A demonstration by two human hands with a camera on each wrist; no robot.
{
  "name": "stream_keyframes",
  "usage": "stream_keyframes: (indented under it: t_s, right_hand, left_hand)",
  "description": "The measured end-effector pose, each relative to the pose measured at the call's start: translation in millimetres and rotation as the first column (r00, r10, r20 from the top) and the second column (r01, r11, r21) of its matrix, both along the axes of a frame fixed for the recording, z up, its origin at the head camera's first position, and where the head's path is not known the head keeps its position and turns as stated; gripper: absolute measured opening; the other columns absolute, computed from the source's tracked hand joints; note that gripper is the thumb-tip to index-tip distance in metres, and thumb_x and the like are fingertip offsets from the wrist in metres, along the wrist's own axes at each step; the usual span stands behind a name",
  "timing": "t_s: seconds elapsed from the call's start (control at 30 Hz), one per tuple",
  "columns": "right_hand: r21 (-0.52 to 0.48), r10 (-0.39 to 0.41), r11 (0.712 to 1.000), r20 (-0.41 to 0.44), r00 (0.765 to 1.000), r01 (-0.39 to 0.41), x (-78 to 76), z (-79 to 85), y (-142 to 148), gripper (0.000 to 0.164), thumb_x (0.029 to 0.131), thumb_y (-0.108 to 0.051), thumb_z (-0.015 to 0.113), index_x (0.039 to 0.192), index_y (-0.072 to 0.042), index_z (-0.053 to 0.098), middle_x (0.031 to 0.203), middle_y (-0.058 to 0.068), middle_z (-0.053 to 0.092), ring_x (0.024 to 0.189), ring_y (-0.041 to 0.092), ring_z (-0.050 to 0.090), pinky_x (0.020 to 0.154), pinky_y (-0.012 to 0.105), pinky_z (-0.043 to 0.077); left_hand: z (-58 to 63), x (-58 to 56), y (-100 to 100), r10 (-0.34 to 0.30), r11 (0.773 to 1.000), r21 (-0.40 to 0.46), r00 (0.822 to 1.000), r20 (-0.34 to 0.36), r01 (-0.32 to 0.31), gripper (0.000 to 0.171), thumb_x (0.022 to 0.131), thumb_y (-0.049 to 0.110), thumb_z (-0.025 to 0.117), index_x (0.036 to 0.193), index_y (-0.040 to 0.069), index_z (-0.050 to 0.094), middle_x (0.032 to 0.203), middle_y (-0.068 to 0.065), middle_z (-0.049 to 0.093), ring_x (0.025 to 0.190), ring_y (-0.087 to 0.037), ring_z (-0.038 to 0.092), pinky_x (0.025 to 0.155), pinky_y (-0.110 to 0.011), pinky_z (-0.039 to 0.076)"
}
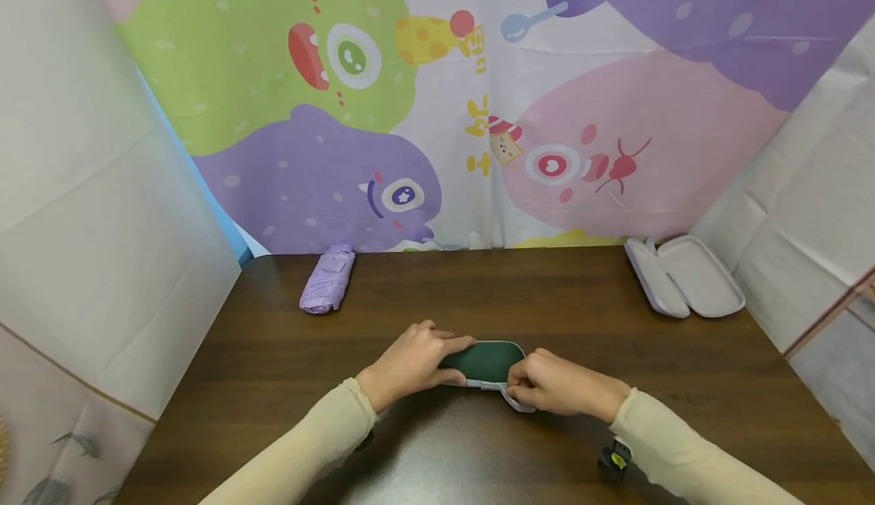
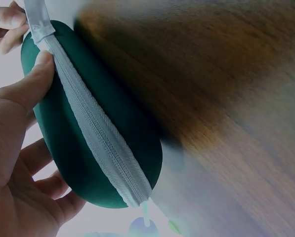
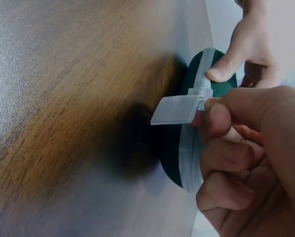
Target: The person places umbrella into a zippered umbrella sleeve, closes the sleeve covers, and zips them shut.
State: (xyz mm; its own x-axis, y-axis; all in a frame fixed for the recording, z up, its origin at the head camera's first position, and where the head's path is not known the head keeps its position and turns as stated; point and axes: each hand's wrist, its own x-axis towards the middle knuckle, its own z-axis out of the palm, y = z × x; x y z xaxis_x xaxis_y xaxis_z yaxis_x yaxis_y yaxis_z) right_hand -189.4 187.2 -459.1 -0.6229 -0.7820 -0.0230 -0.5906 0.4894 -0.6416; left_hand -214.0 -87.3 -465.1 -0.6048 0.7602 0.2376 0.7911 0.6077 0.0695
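A dark green hard glasses case (image 1: 487,361) with a grey zipper (image 2: 95,121) along its side is held at the table's near middle. My left hand (image 1: 414,361) grips its left part, thumb on the zipper band and fingers round the far side. At the right end, my right hand (image 1: 555,383) has its fingers curled, thumb and forefinger pinching at the zipper pull beside a grey strap loop (image 3: 176,109). The pinching fingertips mostly hide the pull. In the right wrist view the zipper band (image 3: 189,153) runs along the case and looks closed where visible.
A folded lilac umbrella (image 1: 328,280) lies at the back left of the brown wooden table (image 1: 273,414). Toward the back right rests an opened pale lilac case (image 1: 704,277). Cartoon-printed cloth (image 1: 465,209) hangs behind the table, with pale cloth walls on both sides.
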Motion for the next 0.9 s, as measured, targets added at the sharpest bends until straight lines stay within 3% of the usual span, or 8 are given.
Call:
stream_keyframes:
  t_s: [0.2, 0.4, 0.57, 0.77, 0.9]
  right_hand:
    - [0.022, -0.017, 1.0, -0.029, 0.999, 0.018, 1.3, 1.3, -1, 0.023, 0.1, -0.008, 0.066, 0.077, -0.012, 0.068, 0.061, -0.016, 0.05, 0.051, -0.007, 0.043, 0.05, 0.015, 0.039]
    - [0.093, -0.069, 0.993, -0.095, 0.993, 0.078, 4.4, 6.9, 1, 0.017, 0.098, -0.014, 0.069, 0.082, -0.015, 0.073, 0.068, -0.015, 0.061, 0.055, -0.006, 0.047, 0.052, 0.016, 0.045]
    - [0.03, -0.152, 0.987, -0.087, 0.985, 0.155, 1.9, 10.5, 9, 0.02, 0.098, -0.021, 0.072, 0.078, -0.018, 0.071, 0.062, -0.015, 0.057, 0.051, -0.004, 0.045, 0.048, 0.018, 0.042]
    - [-0.132, -0.242, 0.968, -0.283, 0.928, 0.212, -9.4, 4.9, 18, 0.008, 0.094, -0.011, 0.075, 0.088, -0.016, 0.073, 0.08, -0.011, 0.063, 0.07, -0.001, 0.055, 0.062, 0.022, 0.053]
    - [-0.199, -0.268, 0.958, -0.349, 0.898, 0.208, -14.9, -3.1, 17, 0.01, 0.092, -0.004, 0.074, 0.1, -0.009, 0.074, 0.096, -0.003, 0.067, 0.087, 0.008, 0.064, 0.076, 0.031, 0.059]
  left_hand:
    - [-0.4, 0.9, 1, -0.008, 1.0, 0.002, 0.999, -0.045, 0.008, 0.063, 0.087, 0.052, 0.077, 0.138, 0.017, 0.067, 0.123, -0.004, 0.075, 0.105, -0.019, 0.072, 0.09, -0.039, 0.055]
    - [-3.3, 6.6, -5, 0.005, 1.0, 0.021, 0.997, -0.075, -0.004, 0.061, 0.088, 0.052, 0.076, 0.138, 0.018, 0.066, 0.126, -0.004, 0.073, 0.105, -0.024, 0.068, 0.09, -0.041, 0.056]
    - [-6.4, 12.6, -21, 0.022, 0.997, 0.08, 0.996, -0.084, -0.015, 0.055, 0.089, 0.045, 0.078, 0.134, 0.015, 0.069, 0.126, -0.006, 0.072, 0.114, -0.026, 0.066, 0.096, -0.042, 0.055]
    - [-7.6, 23.0, -41, 0.114, 0.977, 0.186, 0.993, -0.043, -0.104, 0.042, 0.091, 0.036, 0.08, 0.126, 0.014, 0.073, 0.128, -0.008, 0.071, 0.118, -0.025, 0.065, 0.096, -0.04, 0.057]
    - [-9.2, 29.9, -49, 0.175, 0.927, 0.323, 0.981, 0.077, -0.191, 0.034, 0.091, 0.028, 0.08, 0.121, 0.013, 0.075, 0.128, -0.009, 0.07, 0.119, -0.026, 0.065, 0.095, -0.042, 0.057]
